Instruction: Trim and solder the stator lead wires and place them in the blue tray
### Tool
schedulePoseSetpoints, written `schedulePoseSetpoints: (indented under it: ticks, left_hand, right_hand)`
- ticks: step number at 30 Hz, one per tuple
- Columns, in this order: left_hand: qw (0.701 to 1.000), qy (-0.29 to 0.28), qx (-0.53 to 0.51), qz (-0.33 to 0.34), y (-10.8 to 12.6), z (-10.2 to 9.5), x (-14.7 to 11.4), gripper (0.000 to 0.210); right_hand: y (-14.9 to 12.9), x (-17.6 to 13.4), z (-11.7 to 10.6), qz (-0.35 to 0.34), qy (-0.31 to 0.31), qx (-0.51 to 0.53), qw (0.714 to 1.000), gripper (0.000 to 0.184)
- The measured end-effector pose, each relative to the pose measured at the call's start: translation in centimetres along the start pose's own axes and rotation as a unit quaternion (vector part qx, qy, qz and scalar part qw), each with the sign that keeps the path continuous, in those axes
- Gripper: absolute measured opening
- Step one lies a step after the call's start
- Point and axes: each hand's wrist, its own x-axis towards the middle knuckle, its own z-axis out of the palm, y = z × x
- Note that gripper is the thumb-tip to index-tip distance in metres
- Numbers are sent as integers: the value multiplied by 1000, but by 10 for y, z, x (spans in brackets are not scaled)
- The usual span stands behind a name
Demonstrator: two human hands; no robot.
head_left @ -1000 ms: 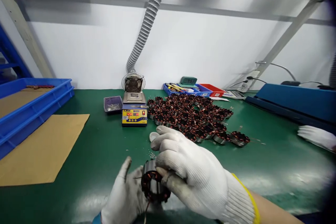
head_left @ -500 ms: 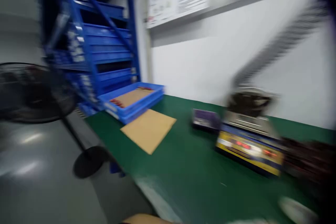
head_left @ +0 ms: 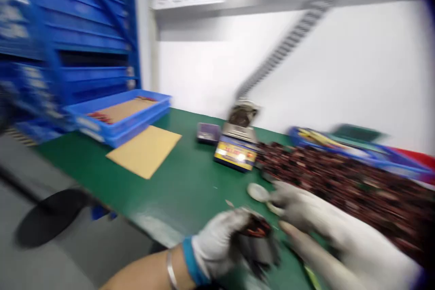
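Note:
My left hand (head_left: pixel 220 241), in a white glove, is closed around a dark grey bundle with reddish-brown ends (head_left: pixel 257 240); blur hides what it is made of. Dark strands hang from its underside. My right hand (head_left: pixel 316 217), also white-gloved, reaches in from the right, thumb and fingers apart. Its fingertips are at a pale round piece (head_left: pixel 274 208) on the green table (head_left: pixel 190 190); I cannot tell whether they touch it. A white disc (head_left: pixel 258 192) lies just beyond. Under the right hand shows a thin yellow-green strip (head_left: pixel 311 277).
A large heap of reddish-brown pieces (head_left: pixel 353 186) covers the table's right side, with a blue tray (head_left: pixel 404 170) behind. Farther back stand a digital scale (head_left: pixel 237 150) and a purple box (head_left: pixel 208 133). Left are brown cardboard (head_left: pixel 146 150), stacked blue trays (head_left: pixel 117 131) and a floor stand (head_left: pixel 50 217).
The view has swung to the right and down. Both gloved hands, the bundle in my left hand and the whole heap are now in sight. The scale appears farther left.

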Motion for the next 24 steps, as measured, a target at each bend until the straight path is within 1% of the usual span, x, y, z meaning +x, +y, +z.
schedulePoseSetpoints:
  ticks: [1, 2, 3, 4, 5, 6, 7, 8, 10, 12, 13, 15, 17, 19, 21, 24]
  left_hand:
    - [1000, -5, -5, -1, 3, -2, -3, 47]
    - [1000, -1, 5, -1, 6, -5, -4, 41]
    - [997, 55, 36, 44, 11, -9, -2, 40]
    - [991, 108, 56, 62, 15, -12, 0, 43]
    - [982, 163, 67, 68, 18, -15, 3, 48]
    - [975, 197, 87, 63, 21, -18, 6, 52]
    - [971, 214, 98, 51, 23, -19, 7, 56]
    - [970, 214, 106, 36, 24, -20, 7, 57]
    - [975, 183, 123, 9, 25, -21, 7, 57]
    - [975, 153, 162, -7, 23, -23, 8, 56]
    - [970, 152, 192, -4, 23, -24, 9, 57]
    - [949, 183, 255, 23, 21, -26, 14, 65]
    - [921, 232, 308, 57, 19, -28, 19, 72]
    - [896, 264, 348, 83, 17, -29, 23, 73]
    - [877, 273, 380, 106, 15, -31, 24, 70]
    - [859, 264, 415, 142, 9, -37, 24, 67]
  right_hand:
    - [-2, -5, -16, 41, 19, 37, 998, 25]
    - [-3, -9, -26, 77, 59, 109, 989, 27]
    - [-1, -12, -32, 104, 115, 200, 967, 27]
    - [4, -14, -32, 120, 177, 297, 930, 28]
    - [10, -17, -28, 132, 222, 350, 900, 26]
    - [17, -20, -20, 152, 238, 366, 887, 26]
    - [25, -23, -10, 184, 227, 353, 889, 26]
    - [31, -27, 3, 216, 202, 327, 897, 26]
    - [38, -34, 30, 267, 136, 306, 904, 29]
    - [41, -37, 48, 283, 88, 326, 898, 40]
    - [41, -37, 53, 281, 73, 337, 896, 44]
    - [40, -35, 54, 272, 52, 324, 904, 44]
    - [40, -32, 49, 266, 36, 276, 923, 41]
    - [40, -31, 46, 274, 27, 228, 934, 39]
    - [40, -31, 47, 292, 33, 203, 934, 38]
    - [41, -32, 56, 290, 77, 205, 932, 30]
